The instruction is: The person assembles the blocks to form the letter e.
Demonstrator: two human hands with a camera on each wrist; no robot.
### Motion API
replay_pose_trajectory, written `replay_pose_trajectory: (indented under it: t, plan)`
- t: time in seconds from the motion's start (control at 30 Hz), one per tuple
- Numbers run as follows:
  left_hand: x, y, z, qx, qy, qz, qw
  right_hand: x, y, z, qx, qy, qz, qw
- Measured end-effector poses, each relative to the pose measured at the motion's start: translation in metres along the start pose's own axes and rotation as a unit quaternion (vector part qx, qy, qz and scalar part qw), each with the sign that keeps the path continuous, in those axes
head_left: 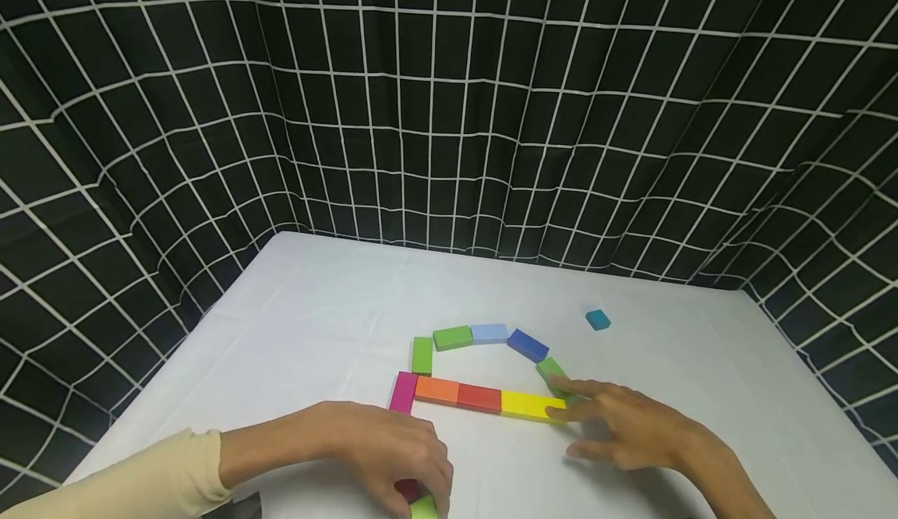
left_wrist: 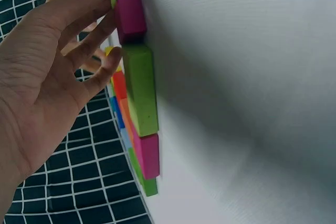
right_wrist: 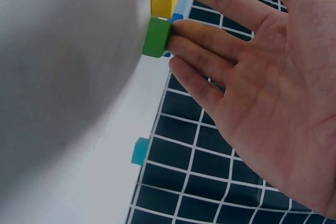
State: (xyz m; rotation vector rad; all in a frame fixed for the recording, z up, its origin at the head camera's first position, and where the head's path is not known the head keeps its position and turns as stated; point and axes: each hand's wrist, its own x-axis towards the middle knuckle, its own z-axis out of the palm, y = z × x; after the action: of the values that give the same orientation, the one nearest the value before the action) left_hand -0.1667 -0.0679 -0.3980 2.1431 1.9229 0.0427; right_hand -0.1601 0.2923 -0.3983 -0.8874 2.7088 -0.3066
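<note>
My left hand curves over the lower end of a block column, thumb and fingertips on either side of a light green block. Beside it, a magenta block and a longer green block line up under the fingers in the left wrist view. My right hand has its fingers spread and fairly straight. One fingertip touches the end of the yellow block; others rest at a green block. Orange and red blocks continue the row leftward to an upright magenta block.
An arc above the row has green, another green, light blue and dark blue blocks. A teal block lies apart at the back right of the white table. Black gridded cloth hangs around it.
</note>
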Motion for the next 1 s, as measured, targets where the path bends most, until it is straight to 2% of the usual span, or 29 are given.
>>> replay_pose_trajectory:
  t: [0.1,0.4,0.57,0.63,0.7,0.77,0.8,0.87,0.9,0.93,1.0]
  plan:
    - [0.001,0.000,0.002,-0.010,0.000,0.003,0.9999,0.000,0.000,0.001,0.001,0.000,0.000,1.0000]
    - [-0.002,0.003,0.003,0.034,-0.004,-0.020,0.9992,0.001,-0.001,0.001,0.005,0.002,0.005,1.0000]
    - [-0.006,0.002,0.004,0.020,0.012,-0.033,0.9992,0.001,-0.001,0.000,0.005,0.001,0.003,1.0000]
    - [-0.011,0.000,0.003,-0.002,0.027,-0.057,0.9980,0.001,-0.001,0.000,0.005,0.002,0.002,1.0000]
    - [-0.018,-0.003,0.002,-0.026,0.054,-0.104,0.9927,0.002,0.000,0.001,0.006,0.003,0.001,1.0000]
    - [-0.027,-0.009,0.001,-0.053,0.100,-0.176,0.9780,0.002,0.000,0.001,0.007,0.005,-0.003,1.0000]
    - [-0.031,-0.013,0.001,-0.071,0.128,-0.216,0.9655,0.002,0.000,0.001,0.007,0.004,-0.003,1.0000]
    - [-0.038,-0.021,0.003,-0.105,0.178,-0.297,0.9322,0.002,0.000,0.002,0.007,0.003,-0.004,1.0000]
    - [-0.041,-0.025,0.004,-0.122,0.200,-0.333,0.9132,0.002,0.000,0.001,0.007,0.002,-0.004,1.0000]
    - [-0.043,-0.029,0.005,-0.141,0.215,-0.367,0.8942,0.001,0.000,0.001,0.007,0.002,-0.005,1.0000]
    - [-0.046,-0.036,0.009,-0.176,0.227,-0.419,0.8616,0.001,0.001,0.001,0.005,0.001,-0.003,1.0000]
